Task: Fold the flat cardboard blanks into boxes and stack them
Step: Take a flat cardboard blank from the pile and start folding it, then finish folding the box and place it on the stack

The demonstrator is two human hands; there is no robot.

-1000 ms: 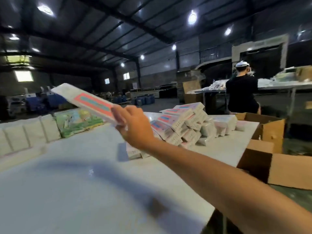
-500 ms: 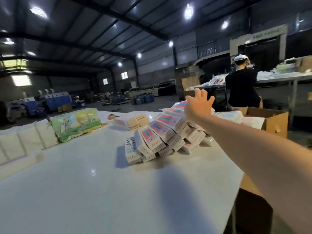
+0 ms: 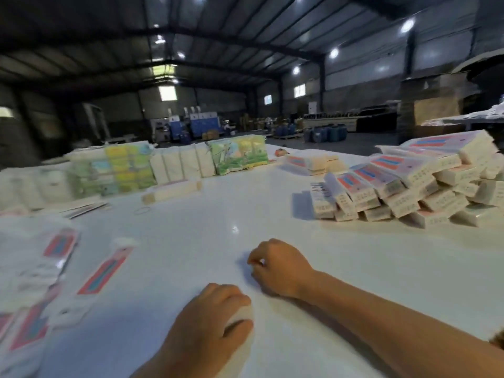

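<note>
both hands resting curled on table (image 3: 354,268): left hand (image 3: 215,320) gripping sth white, right hand (image 3: 278,268) empty; boxes (image 3: 409,184) piling at 2 o'clock.

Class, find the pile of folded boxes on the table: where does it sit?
The pile of folded boxes sits at the table's far right, beyond the right hand.
</note>
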